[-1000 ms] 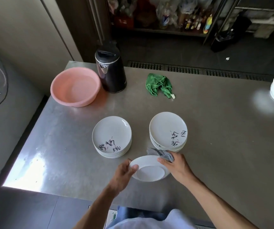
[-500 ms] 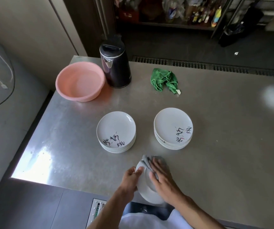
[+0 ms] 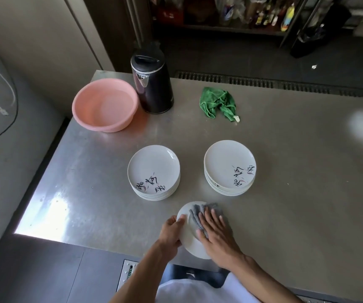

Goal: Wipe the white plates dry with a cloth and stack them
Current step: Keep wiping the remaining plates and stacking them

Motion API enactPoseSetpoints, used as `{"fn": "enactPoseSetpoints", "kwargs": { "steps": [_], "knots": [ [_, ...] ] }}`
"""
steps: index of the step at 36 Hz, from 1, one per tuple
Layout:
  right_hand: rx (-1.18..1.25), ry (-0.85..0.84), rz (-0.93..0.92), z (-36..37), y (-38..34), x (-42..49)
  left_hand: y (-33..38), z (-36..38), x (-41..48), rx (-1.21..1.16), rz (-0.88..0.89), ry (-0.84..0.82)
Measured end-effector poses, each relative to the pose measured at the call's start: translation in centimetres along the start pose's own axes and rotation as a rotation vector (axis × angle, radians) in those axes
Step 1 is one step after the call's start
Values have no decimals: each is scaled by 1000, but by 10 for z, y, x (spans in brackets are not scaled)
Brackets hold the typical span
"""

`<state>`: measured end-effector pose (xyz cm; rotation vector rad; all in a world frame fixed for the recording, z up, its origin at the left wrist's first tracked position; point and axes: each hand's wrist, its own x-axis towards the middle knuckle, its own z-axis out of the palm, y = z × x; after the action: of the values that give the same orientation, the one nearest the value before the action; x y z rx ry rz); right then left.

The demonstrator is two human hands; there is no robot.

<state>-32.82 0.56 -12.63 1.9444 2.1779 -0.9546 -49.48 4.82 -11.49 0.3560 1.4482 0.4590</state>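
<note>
Grip of the left hand was closed round the left rim of a white plate, with the thumb on the face. The plate was tilted up toward the person, near the front edge of the worktop. The grip of the right hand was wide: its fingers were straight and they pressed a grey cloth flat on the plate's face.

Just behind stood two stacks of white plates with dark writing, the left stack and the right stack, a little apart from each other. Which one was the dry stack, I cannot tell. Farther back were a pink basin, a black kettle touching or almost touching it, and a green cloth.

The plate looked stiff, glazed and fragile, not heavy, and probably slippery while wet. I think it was best held at the rim, thumb above and fingers below, and set down flat on a stack, not dropped. The cloth was soft and would follow the palm.
</note>
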Motion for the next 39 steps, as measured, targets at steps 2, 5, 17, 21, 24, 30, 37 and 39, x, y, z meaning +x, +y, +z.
{"fn": "enactPoseSetpoints", "kwargs": {
  "steps": [2,5,17,21,24,30,37,39],
  "knots": [
    [20,-34,-110,-1,-1,-6,3,-2,1,14,11,10],
    [7,-83,-306,2,10,-22,9,-7,2,22,27,4],
    [284,43,21,-19,1,20,3,4,-8,131,115,-77],
    [252,53,-204,-18,-10,24,4,9,-11,178,177,-95],
    [210,96,-139,-21,3,29,6,5,-12,153,171,-87],
    [134,122,-260,-20,-12,26,2,2,-9,215,223,-89],
    [296,189,35,-21,-2,26,-10,2,-11,123,194,-53],
    [445,198,165,-23,1,26,-13,-1,-11,5,142,-70]
  ]
}}
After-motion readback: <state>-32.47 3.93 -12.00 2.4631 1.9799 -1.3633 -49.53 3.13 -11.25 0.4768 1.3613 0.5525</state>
